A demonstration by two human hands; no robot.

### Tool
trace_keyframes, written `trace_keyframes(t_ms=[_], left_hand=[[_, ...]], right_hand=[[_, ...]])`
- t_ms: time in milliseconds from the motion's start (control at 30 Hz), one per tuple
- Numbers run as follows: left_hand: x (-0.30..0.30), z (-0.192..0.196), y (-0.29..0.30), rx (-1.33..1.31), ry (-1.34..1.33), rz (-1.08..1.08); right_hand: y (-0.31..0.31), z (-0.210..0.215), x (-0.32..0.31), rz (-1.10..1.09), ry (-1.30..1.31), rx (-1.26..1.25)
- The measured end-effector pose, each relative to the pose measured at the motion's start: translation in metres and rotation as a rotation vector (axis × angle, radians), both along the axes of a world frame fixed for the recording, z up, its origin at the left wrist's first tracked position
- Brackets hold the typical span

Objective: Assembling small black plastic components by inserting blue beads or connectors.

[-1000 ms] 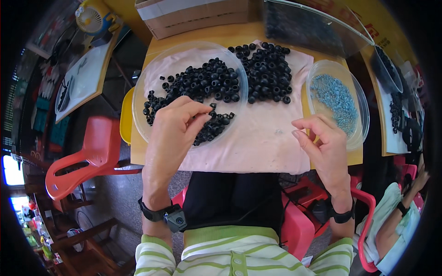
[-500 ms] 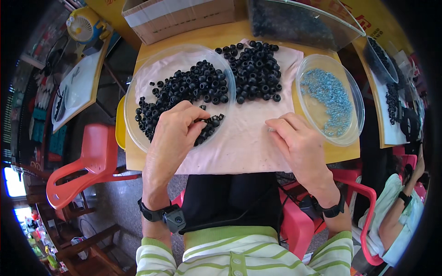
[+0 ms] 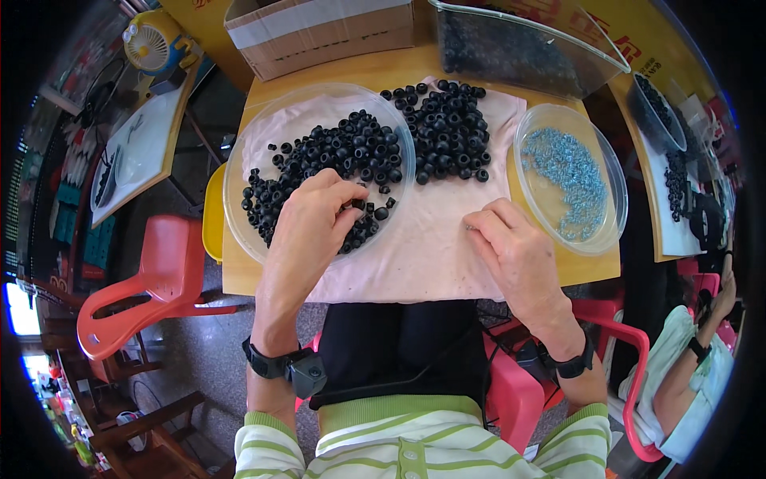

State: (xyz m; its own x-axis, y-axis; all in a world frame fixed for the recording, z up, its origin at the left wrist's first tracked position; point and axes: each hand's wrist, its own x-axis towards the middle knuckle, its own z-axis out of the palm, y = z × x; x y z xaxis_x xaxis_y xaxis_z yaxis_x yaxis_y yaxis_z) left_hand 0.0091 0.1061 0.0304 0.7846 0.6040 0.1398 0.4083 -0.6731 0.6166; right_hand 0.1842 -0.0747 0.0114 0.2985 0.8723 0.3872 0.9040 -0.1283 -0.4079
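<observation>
Over the front right part of a round clear plastic tray (image 3: 231,203), my left hand (image 3: 309,219) is closed in a pinch. A small black bead (image 3: 358,204) shows between its thumb and forefinger. The tray holds a heap of black beads (image 3: 339,148) with large holes. My right hand (image 3: 517,251) hovers above the pink cloth, thumb against forefinger. A tiny pale glint shows at those fingertips, too small to name. Nearest to this hand is a second round clear tray (image 3: 610,239) of small blue pieces (image 3: 570,180) that look like clips or rings.
Larger black beads (image 3: 447,132) lie piled on the pink cloth (image 3: 407,255). Behind stand a cardboard box (image 3: 319,40) and a clear bin (image 3: 519,52) of dark pieces. A red stool (image 3: 159,263) is at the left. Another person's arm (image 3: 686,375) shows at the far right.
The whole view has shifted slightly. My left hand still pinches among the black beads, a few of which lie differently by its fingertips. My right hand keeps its pinch in nearly the same place.
</observation>
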Motion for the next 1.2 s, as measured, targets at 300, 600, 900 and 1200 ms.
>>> trace_keyframes(t_ms=[300,600,900,1200], left_hand=[[0.000,0.012,-0.011,-0.092,-0.258,0.061],[-0.003,-0.003,-0.070,-1.183,-0.737,-0.006],[-0.004,-0.018,-0.098,-1.367,-0.799,0.017],[-0.017,-0.034,-0.097,-1.508,-0.922,-0.158]], right_hand=[[0.001,-0.002,0.001,-0.015,0.102,0.044],[-0.008,0.016,-0.003,0.050,0.383,0.165],[-0.021,0.028,-0.016,0.061,0.679,0.218],[-0.024,0.046,-0.024,0.253,0.660,0.192]])
